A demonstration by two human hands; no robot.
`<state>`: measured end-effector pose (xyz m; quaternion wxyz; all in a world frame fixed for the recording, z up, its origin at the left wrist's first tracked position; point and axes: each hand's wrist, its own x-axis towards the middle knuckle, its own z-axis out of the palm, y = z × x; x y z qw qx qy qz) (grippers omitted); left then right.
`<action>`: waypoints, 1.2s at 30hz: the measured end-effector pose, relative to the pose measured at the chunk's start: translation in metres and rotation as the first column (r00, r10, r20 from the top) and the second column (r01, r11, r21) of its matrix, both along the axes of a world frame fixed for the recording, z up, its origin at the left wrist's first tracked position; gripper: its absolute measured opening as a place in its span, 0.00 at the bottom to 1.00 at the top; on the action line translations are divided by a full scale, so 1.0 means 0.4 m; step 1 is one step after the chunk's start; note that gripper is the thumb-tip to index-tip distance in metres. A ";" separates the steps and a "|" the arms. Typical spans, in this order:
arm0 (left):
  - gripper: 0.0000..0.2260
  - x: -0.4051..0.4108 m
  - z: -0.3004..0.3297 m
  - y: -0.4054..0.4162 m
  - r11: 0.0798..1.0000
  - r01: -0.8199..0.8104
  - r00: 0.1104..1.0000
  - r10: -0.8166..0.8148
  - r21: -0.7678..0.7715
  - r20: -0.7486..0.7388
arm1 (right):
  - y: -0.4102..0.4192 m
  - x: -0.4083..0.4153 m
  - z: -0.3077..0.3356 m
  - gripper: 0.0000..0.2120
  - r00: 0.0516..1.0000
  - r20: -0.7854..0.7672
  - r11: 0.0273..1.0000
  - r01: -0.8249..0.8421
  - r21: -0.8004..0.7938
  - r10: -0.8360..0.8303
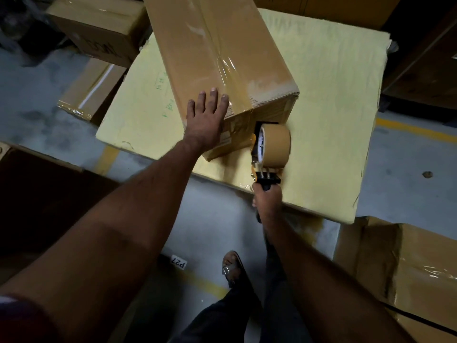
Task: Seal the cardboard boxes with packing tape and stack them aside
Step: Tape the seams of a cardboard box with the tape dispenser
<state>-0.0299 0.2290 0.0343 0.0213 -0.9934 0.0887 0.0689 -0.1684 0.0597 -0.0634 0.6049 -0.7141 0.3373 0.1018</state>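
Observation:
A long brown cardboard box (pixel 217 53) lies on a pale yellow flat sheet (pixel 333 95). A glossy strip of tape runs along its top seam and down over the near end. My left hand (pixel 205 117) presses flat with straight fingers on the box's near top edge. My right hand (pixel 268 201) grips the black handle of a tape dispenser (pixel 270 147), whose brown tape roll sits against the near end face of the box, low down by the sheet.
Other cardboard boxes stand around: one at the far left (pixel 99 28), a flat one on the floor (pixel 91 90), a taped one at the right (pixel 400 268). A dark open box (pixel 37 194) is at the left. My sandalled foot (pixel 232 268) stands on grey floor with yellow lines.

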 end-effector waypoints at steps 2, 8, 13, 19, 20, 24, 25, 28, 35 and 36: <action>0.31 -0.019 -0.002 -0.016 0.998 -0.062 0.996 0.063 -0.013 0.066 | -0.050 -0.011 0.003 0.10 0.999 0.023 0.997 0.025 -0.079 -0.023; 0.37 -0.177 -0.078 -0.164 0.991 0.113 0.987 -0.104 -0.069 0.124 | -0.183 0.010 0.037 0.06 0.997 0.073 0.993 0.005 -0.119 0.003; 0.31 -0.205 -0.171 -0.321 0.975 0.213 0.916 -0.222 -0.063 -0.334 | -0.285 0.089 -0.005 0.18 0.994 0.100 0.973 -0.012 -0.230 0.036; 0.31 -0.142 -0.209 -0.441 0.961 0.226 0.870 -0.271 -0.157 -0.411 | -0.413 0.220 -0.135 0.24 0.998 -0.035 0.931 -0.052 -0.362 0.043; 0.31 -0.129 -0.206 -0.454 0.961 0.213 0.871 -0.269 -0.178 -0.412 | -0.425 0.229 -0.150 0.23 0.998 -0.030 0.920 -0.060 -0.387 0.053; 0.32 -0.082 -0.205 -0.492 0.956 0.205 0.871 -0.276 -0.209 -0.406 | -0.476 0.235 -0.190 0.26 0.991 -0.079 0.903 -0.131 -0.409 0.108; 0.32 -0.076 -0.207 -0.496 0.956 0.206 0.879 -0.275 -0.210 -0.388 | -0.485 0.229 -0.195 0.27 0.987 -0.091 0.894 -0.157 -0.419 0.130; 0.31 -0.076 -0.199 -0.488 0.953 0.174 0.896 -0.258 -0.248 -0.361 | -0.484 0.207 -0.163 0.26 0.984 -0.107 0.798 -0.178 -0.576 0.142; 0.20 -0.141 -0.082 -0.368 0.900 0.050 0.987 0.023 -0.433 0.161 | -0.298 0.184 -0.017 0.15 0.859 0.271 0.620 -0.067 -0.781 0.435; 0.20 -0.141 -0.065 -0.338 0.902 0.034 0.962 0.087 -0.431 0.258 | -0.258 0.190 0.004 0.15 0.806 0.318 0.634 -0.090 -0.768 0.499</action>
